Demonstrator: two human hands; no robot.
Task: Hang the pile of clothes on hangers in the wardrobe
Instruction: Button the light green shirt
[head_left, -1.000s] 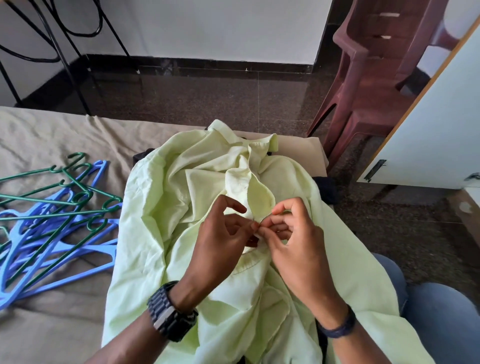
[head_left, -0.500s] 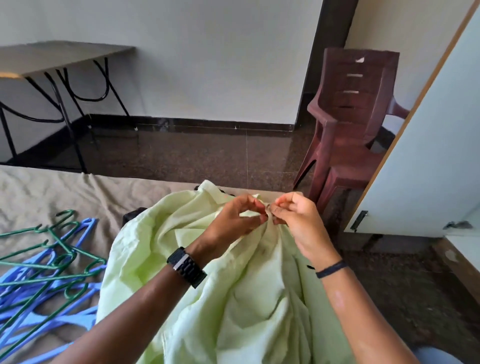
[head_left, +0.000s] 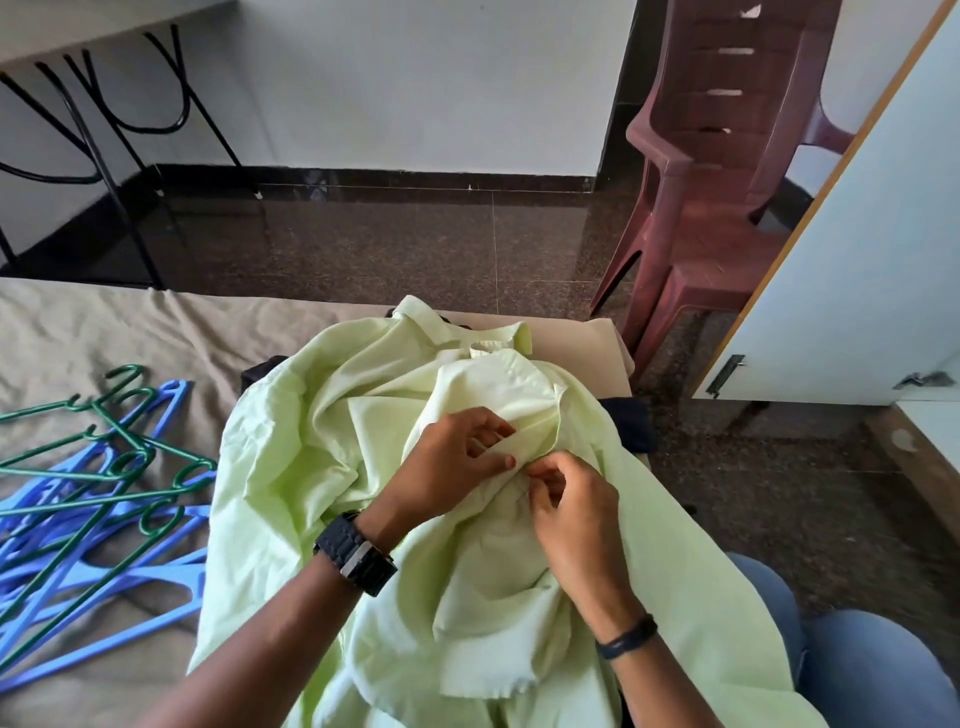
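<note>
Here the left hand (head_left: 447, 467) and right hand (head_left: 571, 514) both pinch the pale green shirt (head_left: 291, 467) on the bed (head_left: 104, 332)

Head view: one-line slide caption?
Both hands, left and right, pinch a pale green shirt beside loose hangers.

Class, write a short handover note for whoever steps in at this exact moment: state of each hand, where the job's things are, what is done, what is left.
Left hand and right hand both pinch the light green shirt's front.
The shirt lies on the bed over dark clothes.
Blue and green hangers lie at the left, untouched.
The wardrobe door stands at the right.
Nothing visibly hung yet; this shirt still needs a hanger.
</note>
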